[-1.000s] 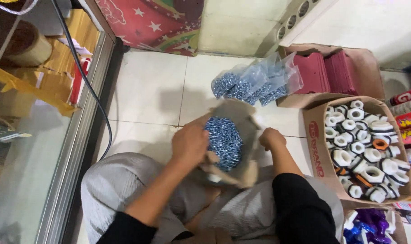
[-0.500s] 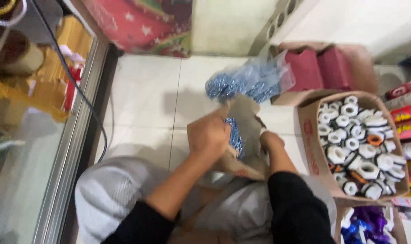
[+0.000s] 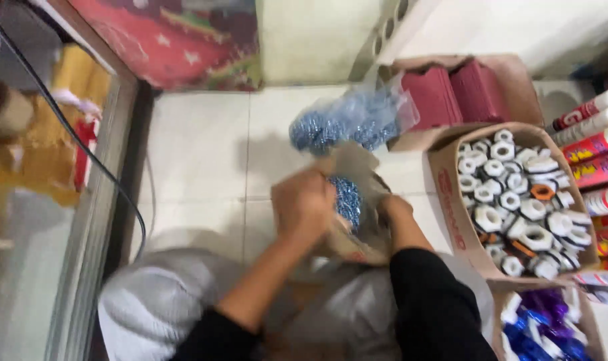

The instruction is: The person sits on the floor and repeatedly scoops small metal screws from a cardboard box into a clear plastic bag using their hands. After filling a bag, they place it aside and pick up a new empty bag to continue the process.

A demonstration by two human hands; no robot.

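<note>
Left hand [image 3: 302, 206], right hand [image 3: 392, 208]: fingers curled gripping floppy cardboard box [image 3: 361, 227] of shiny bluish screws [image 3: 346, 200].

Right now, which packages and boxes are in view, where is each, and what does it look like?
Small brown cardboard box: held between left hand and right hand, bluish screws inside.
Clear plastic bags: on the floor tiles beyond the hands, bluish screws inside.
Open brown carton: right, holding white hexagonal fittings.
Carton of dark red flat pieces: upper right.
Red and white tubes: far right edge.
</note>
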